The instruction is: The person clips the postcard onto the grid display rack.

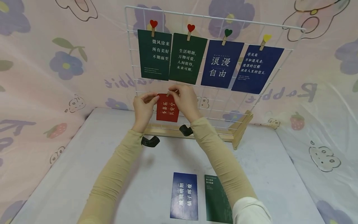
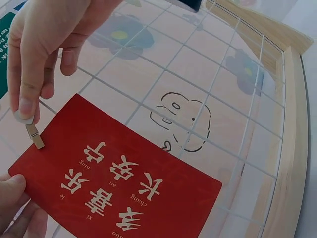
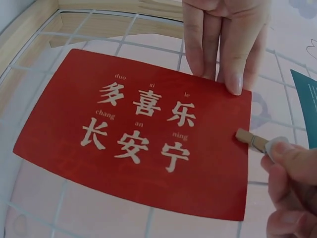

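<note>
A red card [image 1: 165,113] with white characters stands against the white wire grid [image 1: 215,113], below the upper row of cards. My left hand [image 1: 144,109] pinches its upper left corner between thumb and fingers. With the right hand [image 1: 185,101] I pinch a small wooden clothespin [image 3: 251,141] by its pale rounded end. The clothespin's tip lies over the card's top edge, as both wrist views show. Whether it also grips a grid wire cannot be made out.
Two green cards [image 1: 154,63] and two blue cards [image 1: 222,77] hang above from heart-topped clothespins [image 1: 190,28]. A wooden base [image 1: 242,129] holds the grid. On the white table [image 1: 145,193] lie a blue card [image 1: 184,197] and a green card [image 1: 216,202], the latter partly behind my right arm.
</note>
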Demonstrator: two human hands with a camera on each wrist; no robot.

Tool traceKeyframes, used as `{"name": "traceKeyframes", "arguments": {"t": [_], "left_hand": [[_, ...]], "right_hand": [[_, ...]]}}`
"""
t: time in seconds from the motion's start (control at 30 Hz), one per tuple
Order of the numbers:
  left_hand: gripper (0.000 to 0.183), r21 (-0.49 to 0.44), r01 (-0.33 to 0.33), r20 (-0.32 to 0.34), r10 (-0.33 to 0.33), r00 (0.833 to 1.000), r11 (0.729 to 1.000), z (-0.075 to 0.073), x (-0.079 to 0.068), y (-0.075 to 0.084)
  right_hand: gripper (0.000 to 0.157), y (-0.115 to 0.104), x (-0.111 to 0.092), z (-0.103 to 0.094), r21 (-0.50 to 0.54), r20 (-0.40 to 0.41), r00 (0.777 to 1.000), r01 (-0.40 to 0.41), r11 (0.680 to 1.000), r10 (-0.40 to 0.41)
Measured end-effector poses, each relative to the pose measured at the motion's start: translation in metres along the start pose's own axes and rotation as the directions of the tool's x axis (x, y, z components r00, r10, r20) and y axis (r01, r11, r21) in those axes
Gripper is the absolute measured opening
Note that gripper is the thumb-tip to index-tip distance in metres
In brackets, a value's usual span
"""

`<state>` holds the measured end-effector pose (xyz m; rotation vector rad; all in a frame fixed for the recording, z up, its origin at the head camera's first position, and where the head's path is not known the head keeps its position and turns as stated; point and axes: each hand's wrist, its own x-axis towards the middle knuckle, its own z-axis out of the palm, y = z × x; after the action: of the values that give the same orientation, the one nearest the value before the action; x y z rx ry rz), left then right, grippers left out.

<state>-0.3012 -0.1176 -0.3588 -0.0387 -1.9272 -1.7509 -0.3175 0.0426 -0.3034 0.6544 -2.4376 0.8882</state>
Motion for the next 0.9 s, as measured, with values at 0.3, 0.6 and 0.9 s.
{"name": "traceKeyframes", "arguments": {"t": [0.3, 0.6, 0.9], "left_hand": [[0.018, 0.04, -0.031, -0.018, 0.031, 0.999, 0.999, 0.001, 0.0, 0.002], [0.016, 0.095, -0.064, -0.049, 0.069, 0.996, 0.993, -0.002, -0.007, 0.0], [0.014, -0.023, -0.092, -0.042, 0.091, 0.995, 0.995, -0.002, -0.008, 0.0]], "right_hand": [[0.019, -0.004, -0.002, 0.002, -0.035, -0.001, 1.0, -0.024, 0.999, 0.024], [0.026, -0.001, -0.009, 0.007, -0.038, -0.013, 0.999, 0.033, 0.999, -0.034], [0.038, 0.004, -0.014, -0.001, 0.045, 0.056, 0.996, 0.065, 0.997, -0.067]]}}
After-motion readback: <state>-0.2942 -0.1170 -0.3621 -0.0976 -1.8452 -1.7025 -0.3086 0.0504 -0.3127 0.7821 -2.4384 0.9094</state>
